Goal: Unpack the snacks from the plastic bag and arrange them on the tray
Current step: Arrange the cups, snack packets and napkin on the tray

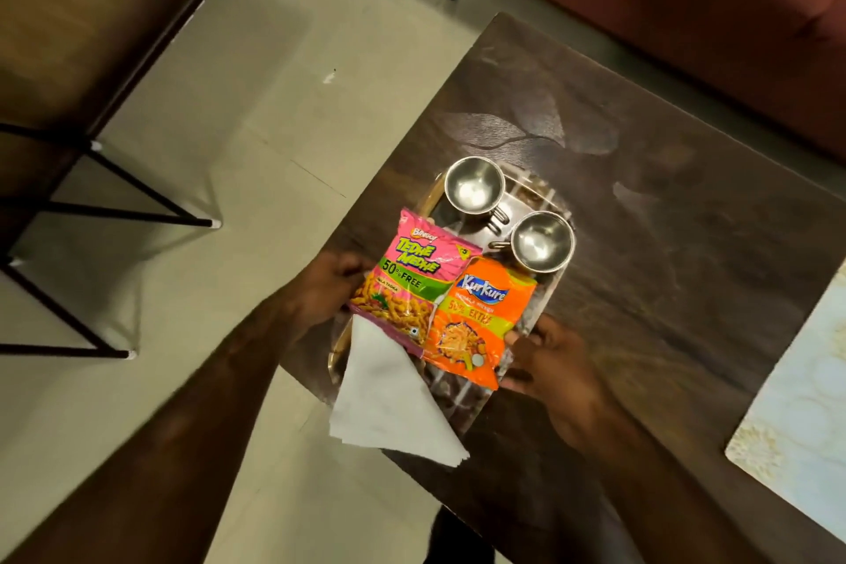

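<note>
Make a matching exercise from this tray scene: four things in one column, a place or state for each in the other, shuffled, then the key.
Things
1. pink packet
2. orange packet
3. napkin
4. cups

Places or states
A. far end of the tray, empty
B. white, hanging over the tray's near end
C. at the left hand
D. at the right hand

Pairs: 1-C, 2-D, 3-B, 4-A
</note>
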The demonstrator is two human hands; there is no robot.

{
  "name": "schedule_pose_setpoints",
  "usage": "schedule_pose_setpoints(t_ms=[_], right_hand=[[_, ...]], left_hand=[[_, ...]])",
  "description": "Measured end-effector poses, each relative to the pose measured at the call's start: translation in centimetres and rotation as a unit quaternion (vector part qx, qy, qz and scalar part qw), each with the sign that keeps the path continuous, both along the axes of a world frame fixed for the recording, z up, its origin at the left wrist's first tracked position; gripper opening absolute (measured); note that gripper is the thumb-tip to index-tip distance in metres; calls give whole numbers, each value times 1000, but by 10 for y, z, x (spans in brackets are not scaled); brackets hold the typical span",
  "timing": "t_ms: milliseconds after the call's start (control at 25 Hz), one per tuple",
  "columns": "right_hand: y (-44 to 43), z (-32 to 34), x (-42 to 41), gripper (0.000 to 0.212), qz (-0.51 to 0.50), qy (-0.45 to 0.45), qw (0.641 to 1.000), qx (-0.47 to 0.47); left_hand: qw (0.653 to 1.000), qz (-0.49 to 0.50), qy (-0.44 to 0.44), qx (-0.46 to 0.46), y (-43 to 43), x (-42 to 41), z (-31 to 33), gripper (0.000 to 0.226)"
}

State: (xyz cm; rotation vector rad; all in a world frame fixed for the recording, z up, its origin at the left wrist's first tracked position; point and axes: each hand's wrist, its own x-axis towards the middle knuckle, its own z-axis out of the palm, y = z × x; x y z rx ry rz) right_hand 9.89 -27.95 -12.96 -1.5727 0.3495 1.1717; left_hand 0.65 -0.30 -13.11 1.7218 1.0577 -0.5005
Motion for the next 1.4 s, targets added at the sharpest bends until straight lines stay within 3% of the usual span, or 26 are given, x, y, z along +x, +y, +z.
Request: schedule_pose_setpoints(t_ms=[240,400,560,880,1040,1200,1400], right_hand=[[3,-13,-7,27,-21,-48,997,-52],[-18,-16,-10,26,-26,-60,996,-60],[-55,-12,-11,24,-45,-73,993,-78],[-117,-16,-3,17,-112,-62,983,-130],[-117,-29,-1,15,-97,-68,979,-165],[-110,-33,4,17,-82,-58,980,-172],[-101,-28,21,16,25,-73,979,-189]], left_hand=[[997,-79,-8,9,3,2,-7,24],[999,-45,-30,-6,1,1,-11,23],[996,-45,-23,72,15,3,-10,23],[992,-8,15,125,47,-12,-2,24],[990,-17,8,140,46,-17,-3,34],[974,-87,-1,211,41,-14,-8,41],[960,-115,28,253,32,-2,-6,52]])
